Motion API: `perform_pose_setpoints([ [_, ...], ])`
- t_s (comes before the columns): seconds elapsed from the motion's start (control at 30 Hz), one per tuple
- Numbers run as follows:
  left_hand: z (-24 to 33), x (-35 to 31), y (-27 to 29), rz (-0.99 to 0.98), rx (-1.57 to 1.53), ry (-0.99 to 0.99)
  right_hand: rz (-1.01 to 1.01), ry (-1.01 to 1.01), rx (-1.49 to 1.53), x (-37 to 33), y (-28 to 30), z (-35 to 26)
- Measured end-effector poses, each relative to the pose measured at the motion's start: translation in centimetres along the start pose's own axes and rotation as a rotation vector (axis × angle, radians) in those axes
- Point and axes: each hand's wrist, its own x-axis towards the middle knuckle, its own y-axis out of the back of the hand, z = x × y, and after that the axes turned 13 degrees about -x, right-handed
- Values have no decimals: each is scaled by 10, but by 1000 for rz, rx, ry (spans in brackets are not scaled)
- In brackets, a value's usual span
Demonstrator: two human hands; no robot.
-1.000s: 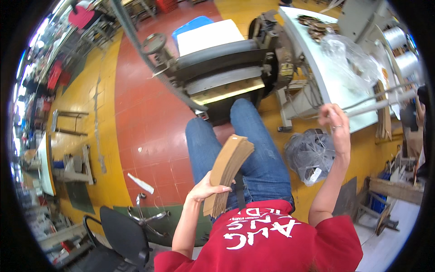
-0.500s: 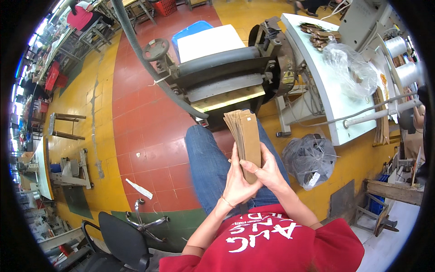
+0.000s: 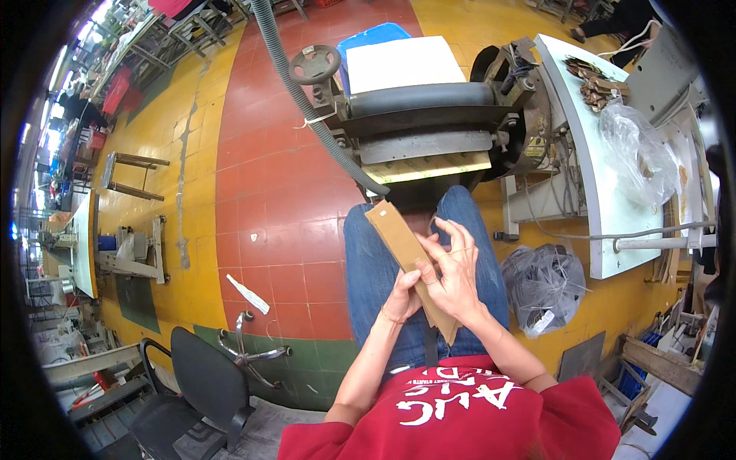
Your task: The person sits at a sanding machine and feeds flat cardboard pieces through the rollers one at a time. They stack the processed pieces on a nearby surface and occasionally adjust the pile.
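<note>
Over my lap, a thin stack of long brown strips [image 3: 398,235] slants from upper left to lower right, a small white mark near its upper end. It looks like stiff card or leather; I cannot tell which. My left hand [image 3: 402,297] is closed around the stack's left edge near the middle, thumb on top. Against the right edge lies my right hand [image 3: 454,277], its thumb touching the strips near the left thumb. The right fingers are raised and apart, beside the stack. The lower end of the strips fans slightly below my right hand.
Ahead stands a roller machine [image 3: 425,100] with a handwheel [image 3: 315,64] and a grey hose [image 3: 277,57]. A white table [image 3: 613,238] at the right bears brown pieces [image 3: 602,84] and a clear plastic bag [image 3: 636,153]. A filled bag [image 3: 544,287] sits on the floor; a black chair [image 3: 207,379] stands lower left.
The stack has tilted leftward and its fanned upper end is now nearly squared. My right hand has loosened from around it, fingers lifted. The whole view has shifted to the left.
</note>
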Motion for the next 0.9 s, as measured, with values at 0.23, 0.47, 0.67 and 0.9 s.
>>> perform_pose_setpoints([
  [0.23,31,31,18,48,147,-106,-93,-142,458,-8,1,11],
  [0.47,38,46,21,1,213,-26,-145,-427,812,-19,-28,29],
  [0.67,46,55,34,-15,8,-32,-77,-482,789,4,-31,51],
  [0.9,46,48,40,-83,-67,21,-191,-837,1060,44,-76,109],
])
